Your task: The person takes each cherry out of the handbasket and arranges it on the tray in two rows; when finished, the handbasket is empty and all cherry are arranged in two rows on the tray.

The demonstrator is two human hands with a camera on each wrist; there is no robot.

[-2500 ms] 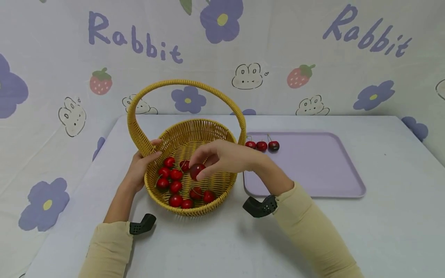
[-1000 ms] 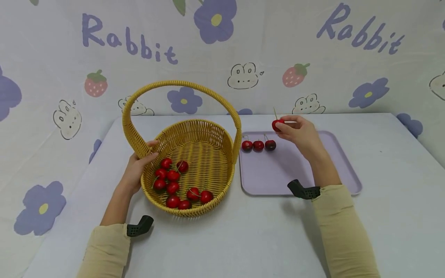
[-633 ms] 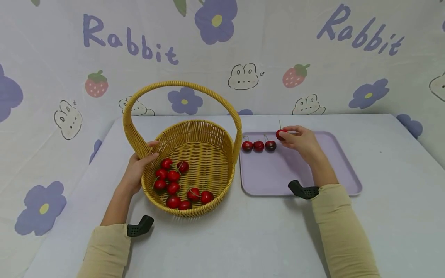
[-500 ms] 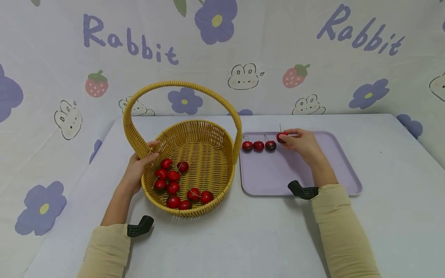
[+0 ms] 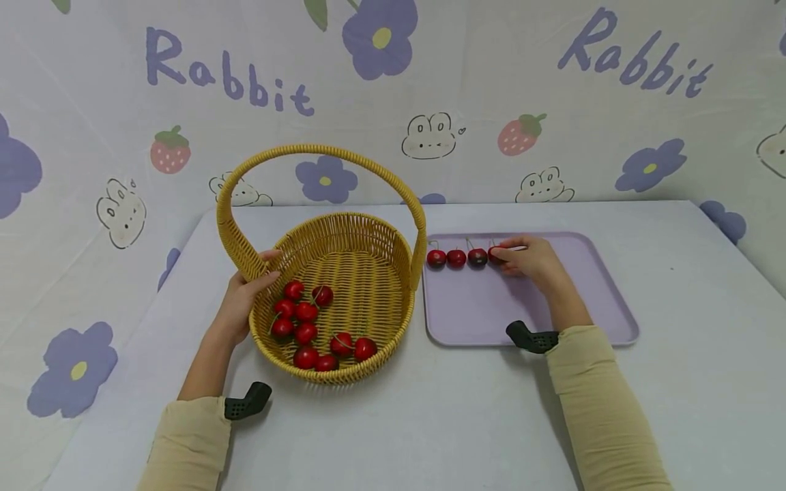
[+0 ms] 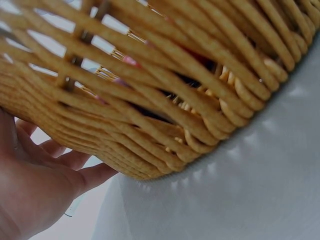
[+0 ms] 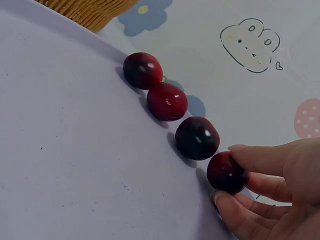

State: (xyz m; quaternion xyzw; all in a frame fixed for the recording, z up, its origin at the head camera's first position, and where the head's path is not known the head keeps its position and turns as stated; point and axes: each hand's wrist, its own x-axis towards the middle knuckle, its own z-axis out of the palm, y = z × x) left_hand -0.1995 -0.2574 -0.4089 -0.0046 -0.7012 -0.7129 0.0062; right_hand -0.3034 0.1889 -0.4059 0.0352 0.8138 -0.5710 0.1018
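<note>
A pale backdrop (image 5: 368, 116) printed with purple flowers, strawberries, rabbits and the word "Rabbit" fills the upper part of the head view. Below it a white desk (image 5: 393, 433) spreads to the lower edge. Left of centre is a yellow woven basket (image 5: 356, 235), its tall handle (image 5: 319, 150) arching up over the backdrop. A lilac tray (image 5: 583, 293) lies on the desk at right of centre, just beside the basket. Beige sleeves (image 5: 604, 395) come in from the lower left and lower right, each with a black wrist piece (image 5: 531, 338). The person's left hand (image 5: 241, 300) is clasped on the basket's left side at the foot of the handle, thumb over the rim. The right hand (image 5: 534, 262) has its grip pinched on a single dark red cherry (image 7: 227, 172) at the tray's far edge; whether that fruit touches the tray cannot be told. Ten loose cherries (image 5: 306, 311) lie in the lower left half of the basket. Three lined-up cherries (image 5: 456, 258) sit at the tray's upper left, the pinched one at their right end
</note>
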